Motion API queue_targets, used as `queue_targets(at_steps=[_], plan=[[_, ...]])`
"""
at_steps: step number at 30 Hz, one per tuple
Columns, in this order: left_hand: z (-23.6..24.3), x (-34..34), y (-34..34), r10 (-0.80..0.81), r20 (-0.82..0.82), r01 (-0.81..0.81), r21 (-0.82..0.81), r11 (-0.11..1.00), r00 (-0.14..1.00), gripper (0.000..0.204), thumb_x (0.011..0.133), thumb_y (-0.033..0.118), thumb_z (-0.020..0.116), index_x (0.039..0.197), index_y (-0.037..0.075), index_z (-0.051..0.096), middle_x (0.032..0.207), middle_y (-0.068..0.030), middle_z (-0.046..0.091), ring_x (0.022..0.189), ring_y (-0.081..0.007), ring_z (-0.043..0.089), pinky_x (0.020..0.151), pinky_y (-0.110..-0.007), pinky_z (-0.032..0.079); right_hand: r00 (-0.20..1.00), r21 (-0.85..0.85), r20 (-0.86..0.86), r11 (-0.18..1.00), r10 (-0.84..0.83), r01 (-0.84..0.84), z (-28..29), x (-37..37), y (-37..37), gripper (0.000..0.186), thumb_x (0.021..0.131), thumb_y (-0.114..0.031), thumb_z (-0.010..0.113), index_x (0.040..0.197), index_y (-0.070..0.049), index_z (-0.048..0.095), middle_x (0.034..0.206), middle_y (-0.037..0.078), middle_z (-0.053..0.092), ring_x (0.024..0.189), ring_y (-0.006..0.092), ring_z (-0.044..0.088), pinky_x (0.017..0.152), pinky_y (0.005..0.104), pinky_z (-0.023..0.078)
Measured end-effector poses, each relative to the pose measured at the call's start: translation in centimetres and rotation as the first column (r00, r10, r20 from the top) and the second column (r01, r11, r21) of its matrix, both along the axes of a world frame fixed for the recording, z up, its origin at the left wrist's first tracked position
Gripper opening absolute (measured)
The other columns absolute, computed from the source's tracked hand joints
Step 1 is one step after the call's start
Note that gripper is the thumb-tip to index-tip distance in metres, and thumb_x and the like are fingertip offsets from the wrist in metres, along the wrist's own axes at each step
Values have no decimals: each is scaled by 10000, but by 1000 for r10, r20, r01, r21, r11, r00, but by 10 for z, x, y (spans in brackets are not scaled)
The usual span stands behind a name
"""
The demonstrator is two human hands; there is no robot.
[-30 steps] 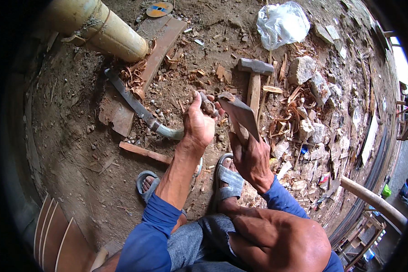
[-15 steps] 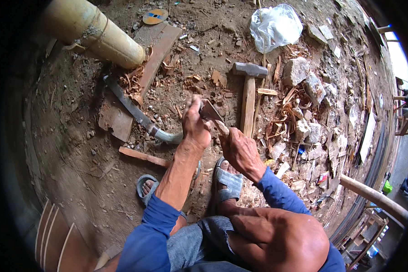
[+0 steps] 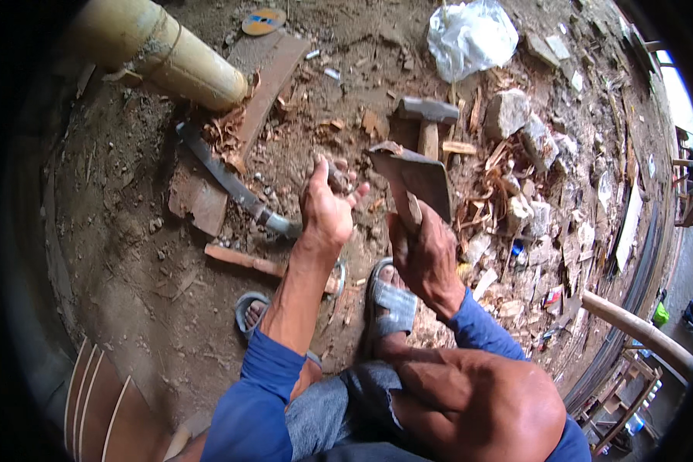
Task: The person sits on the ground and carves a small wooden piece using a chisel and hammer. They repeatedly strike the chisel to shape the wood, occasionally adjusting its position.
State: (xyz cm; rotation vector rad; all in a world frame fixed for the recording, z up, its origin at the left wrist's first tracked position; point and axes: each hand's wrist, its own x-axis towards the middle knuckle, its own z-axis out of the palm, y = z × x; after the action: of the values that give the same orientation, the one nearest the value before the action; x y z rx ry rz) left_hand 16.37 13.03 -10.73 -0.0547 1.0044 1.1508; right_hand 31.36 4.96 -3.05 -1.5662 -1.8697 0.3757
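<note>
In my right hand (image 3: 430, 254) is the wooden handle of a hand tool with a broad, flat, dark blade (image 3: 423, 175). A curled brown shaving sits at the blade's left corner. My left hand (image 3: 327, 196), apart from the blade, has its fingers bent round a small dark brown lump (image 3: 336, 180) whose kind I cannot make out. Beyond the blade lies a sledgehammer (image 3: 427, 112) with a wooden handle, partly covered by the blade. Left of my left hand, a curved machete (image 3: 222, 175) rests across boards on the dirt.
A thick bamboo pole (image 3: 185, 61) leans in from the upper left, over wood shavings and a board (image 3: 273, 85). Broken concrete chunks (image 3: 508, 114) and scraps cover the right side. A clear plastic bag (image 3: 472, 40) lies at the back. Curved brown sheets (image 3: 123, 420) stand lower left.
My hands have separated: the right has moved right and turned the blade flat to view, covering part of the sledgehammer. My left hand has come off the blade, fingers loosened.
</note>
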Motion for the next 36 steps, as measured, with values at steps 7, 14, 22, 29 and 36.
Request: queue_targets(at_steps=[7, 14, 22, 29, 36], plan=[[0, -6, -9, -9, 84, 11, -26, 1000, 996, 288, 1068, 439, 451, 1120, 166, 527, 1026, -45, 599, 897, -233, 592, 781, -453, 522, 999, -533, 16, 845, -35, 39, -9, 1, -13, 267, 915, -169, 642, 1074, 5, 517, 838, 244, 603, 717, 427, 634, 626, 492, 520], [3, -15, -5, -52, 212, 53, 1, 999, 976, 134, 1022, 260, 546, 1103, 154, 533, 1057, -63, 601, 942, -273, 618, 814, -462, 564, 954, -482, -202, 871, -220, 99, -43, 27, -20, 210, 919, -155, 666, 1002, 16, 577, 655, 218, 617, 537, 334, 631, 497, 430, 480], [22, -15, -6, -200, 29, 194, 143, 970, 979, 572, 970, 51, 543, 1457, 163, 265, 1157, -117, 590, 1000, -301, 661, 759, -432, 584, 913, -714, -191, 690, -361, 123, -84, 23, -40, 295, 938, -271, 695, 991, 16, 649, 679, 83, 607, 635, 125, 541, 555, 347, 464], [77, -37, 18, -481, -10, 460, 315, 830, 876, 604, 930, 55, 593, 1450, 135, 296, 1188, -183, 594, 945, -328, 701, 648, -389, 629, 892, -694, -351, 719, -286, -42, -88, 20, -34, 451, 935, -367, 658, 943, 79, 595, 796, 281, 629, 724, 306, 630, 684, 462, 492], [153, -92, 30, -764, -217, 791, 71, 608, 607, 603, 959, 15, 483, 1496, 97, 220, 1134, -180, 555, 800, -266, 677, 587, -358, 580, 781, -724, -488, 681, -391, -111, -88, 16, -27, 419, 927, -371, 706, 929, 37, 608, 724, 113, 588, 691, 169, 538, 640, 393, 485]])
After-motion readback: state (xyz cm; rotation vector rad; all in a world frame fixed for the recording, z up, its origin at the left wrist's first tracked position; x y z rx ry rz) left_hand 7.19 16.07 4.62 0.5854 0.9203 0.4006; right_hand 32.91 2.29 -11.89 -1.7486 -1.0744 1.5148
